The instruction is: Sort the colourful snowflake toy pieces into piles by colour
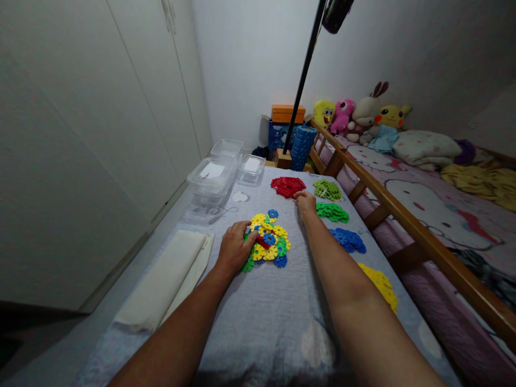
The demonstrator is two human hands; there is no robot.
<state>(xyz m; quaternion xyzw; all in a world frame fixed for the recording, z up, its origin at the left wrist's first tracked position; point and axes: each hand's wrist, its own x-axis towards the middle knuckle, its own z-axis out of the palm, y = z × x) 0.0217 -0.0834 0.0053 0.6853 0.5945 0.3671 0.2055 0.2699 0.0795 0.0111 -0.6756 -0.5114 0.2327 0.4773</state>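
Note:
A mixed heap of snowflake discs, yellow, green, blue and some red, lies mid-table. My left hand rests against the heap's left side, thumb and fingers apart, with a green disc showing between them. A red piece lies by its thumb tip. My right hand reaches to the front edge of the red disc pile, fingertips pinched together at a red disc there; the fingers partly hide it. Right of that arm are piles of lime, green, blue and yellow discs.
Clear plastic boxes stand at the table's back left, near a clear bag. A folded cream cloth lies at the left. A wooden bed rail runs along the right side. A black pole rises behind the table.

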